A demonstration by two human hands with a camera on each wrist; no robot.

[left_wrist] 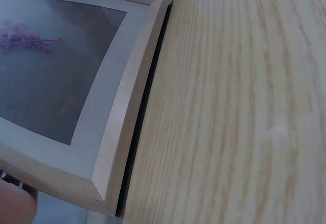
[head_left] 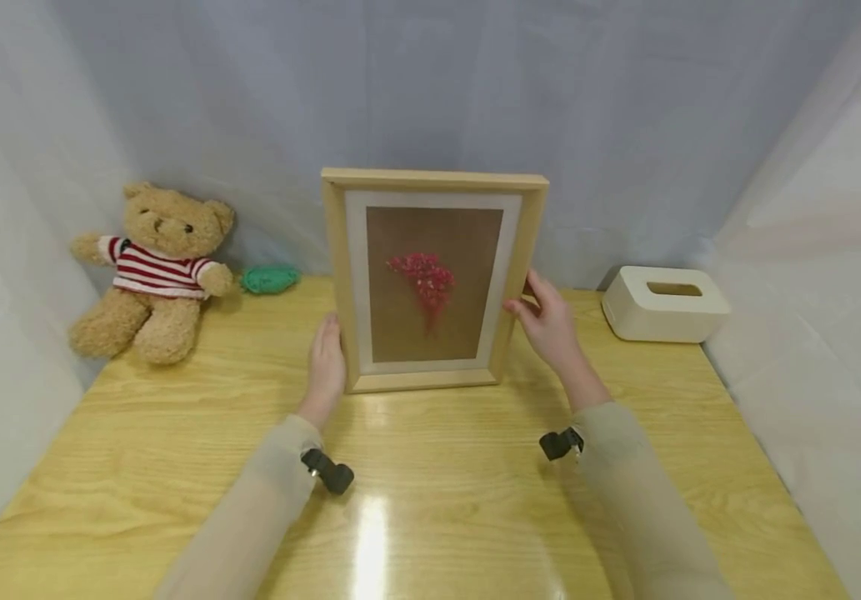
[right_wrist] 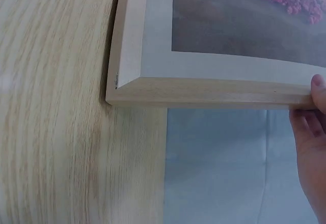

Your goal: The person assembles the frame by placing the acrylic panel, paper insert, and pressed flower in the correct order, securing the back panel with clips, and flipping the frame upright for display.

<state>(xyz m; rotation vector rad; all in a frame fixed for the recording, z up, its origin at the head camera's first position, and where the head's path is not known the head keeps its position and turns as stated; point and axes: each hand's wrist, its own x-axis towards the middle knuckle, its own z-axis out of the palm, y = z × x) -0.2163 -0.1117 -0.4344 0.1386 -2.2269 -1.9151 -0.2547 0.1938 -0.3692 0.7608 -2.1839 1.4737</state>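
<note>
A light wooden picture frame stands nearly upright over the middle of the table, its front towards me. Inside its white mat is a brown picture with a pink-red flower spray. My left hand holds the frame's left side low down; its fingers are partly hidden by the frame. On the right side my right hand grips the edge, thumb in front and fingers behind, as the right wrist view also shows. A dark line runs along the frame's bottom edge; whether it touches the table, I cannot tell.
A teddy bear in a striped sweater sits at the back left of the wooden table. Beside it lies a small green object. A cream tissue box stands at the back right. Grey curtain hangs behind.
</note>
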